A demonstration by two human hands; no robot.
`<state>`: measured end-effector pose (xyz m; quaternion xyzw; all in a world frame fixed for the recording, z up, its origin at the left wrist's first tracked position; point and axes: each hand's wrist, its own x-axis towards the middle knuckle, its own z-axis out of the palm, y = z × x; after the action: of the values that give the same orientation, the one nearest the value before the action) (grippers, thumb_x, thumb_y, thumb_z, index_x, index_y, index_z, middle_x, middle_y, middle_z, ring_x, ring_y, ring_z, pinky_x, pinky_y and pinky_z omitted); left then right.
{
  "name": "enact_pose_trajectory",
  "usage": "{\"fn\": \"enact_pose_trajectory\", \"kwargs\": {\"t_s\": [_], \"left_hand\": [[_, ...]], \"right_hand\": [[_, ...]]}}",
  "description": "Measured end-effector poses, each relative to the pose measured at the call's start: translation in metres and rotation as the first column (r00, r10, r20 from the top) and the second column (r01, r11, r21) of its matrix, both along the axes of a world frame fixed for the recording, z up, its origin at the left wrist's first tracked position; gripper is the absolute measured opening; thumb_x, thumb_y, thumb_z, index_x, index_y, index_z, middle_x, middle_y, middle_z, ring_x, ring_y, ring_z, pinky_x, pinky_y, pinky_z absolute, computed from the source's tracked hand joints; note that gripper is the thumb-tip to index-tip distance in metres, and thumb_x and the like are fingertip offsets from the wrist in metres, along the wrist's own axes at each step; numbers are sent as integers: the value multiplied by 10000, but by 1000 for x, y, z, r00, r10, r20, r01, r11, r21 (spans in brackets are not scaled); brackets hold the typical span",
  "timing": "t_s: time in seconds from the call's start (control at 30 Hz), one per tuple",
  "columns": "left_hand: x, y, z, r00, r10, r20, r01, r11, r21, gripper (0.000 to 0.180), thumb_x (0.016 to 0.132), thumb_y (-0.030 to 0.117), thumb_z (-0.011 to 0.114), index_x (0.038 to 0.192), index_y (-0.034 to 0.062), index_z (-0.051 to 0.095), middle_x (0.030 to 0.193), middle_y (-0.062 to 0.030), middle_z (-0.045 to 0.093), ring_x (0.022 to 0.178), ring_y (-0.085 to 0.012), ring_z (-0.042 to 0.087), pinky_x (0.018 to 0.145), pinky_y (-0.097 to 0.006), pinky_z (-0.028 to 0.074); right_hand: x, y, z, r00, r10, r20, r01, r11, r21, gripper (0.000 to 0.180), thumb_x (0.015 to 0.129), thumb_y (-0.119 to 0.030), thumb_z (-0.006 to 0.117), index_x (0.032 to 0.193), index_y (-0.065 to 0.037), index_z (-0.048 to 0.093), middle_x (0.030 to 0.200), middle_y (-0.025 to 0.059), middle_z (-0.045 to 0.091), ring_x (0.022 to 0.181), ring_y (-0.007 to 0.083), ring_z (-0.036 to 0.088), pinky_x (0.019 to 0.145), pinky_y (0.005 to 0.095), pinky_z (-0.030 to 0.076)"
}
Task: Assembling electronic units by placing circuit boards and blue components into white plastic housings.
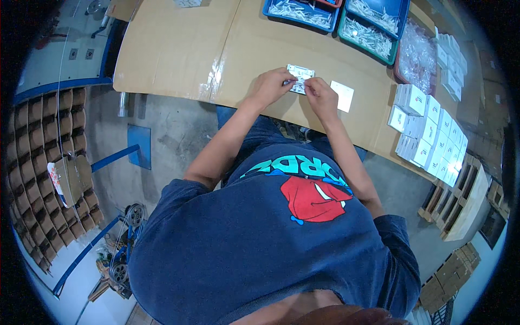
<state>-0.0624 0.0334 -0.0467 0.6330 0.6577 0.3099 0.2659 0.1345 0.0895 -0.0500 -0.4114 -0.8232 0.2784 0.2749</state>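
Observation:
Close to the table's near edge lies a small white card or leaflet with dark print [299, 70]. My left hand [272, 86] has its fingers closed at the card's left side. At its right side, the fingers of my right hand [322, 97] are pinched together. The fingertips cover part of the card, so whether it is folded or holds anything small cannot be seen. A plain white sheet [343, 97] lies flat on the table just right of my right hand, apart from it.
Blue bins [300, 16] and a green bin [368, 39] with small white pieces stand at the far side of the cardboard-covered table [168, 49]. A red bin [414, 59] holds clear plastic bags. White boxes [428, 130] are stacked at right, near a wooden pallet [455, 203].

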Motion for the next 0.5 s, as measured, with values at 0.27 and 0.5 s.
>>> {"fn": "enact_pose_trajectory", "kwargs": {"t_s": [0.27, 0.5], "left_hand": [[9, 3, 8, 992, 111, -62, -110, 994, 27, 154, 809, 194, 749, 949, 135, 780, 944, -69, 710, 881, -295, 679, 756, -411, 542], [12, 6, 6, 983, 183, -34, -180, 981, 70, 158, 792, 126, 744, 944, 87, 765, 1004, -115, 674, 935, -320, 662, 808, -411, 538]], "right_hand": [[2, 1, -5, 996, 63, 55, -66, 997, 51, 127, 872, -117, 708, 995, -105, 736, 1019, 27, 713, 818, 255, 712, 694, 359, 574], [2, 4, 1, 979, 128, 157, -131, 991, 7, 150, 913, -135, 663, 1028, -99, 753, 1076, 22, 714, 819, 240, 718, 703, 346, 577]]}}
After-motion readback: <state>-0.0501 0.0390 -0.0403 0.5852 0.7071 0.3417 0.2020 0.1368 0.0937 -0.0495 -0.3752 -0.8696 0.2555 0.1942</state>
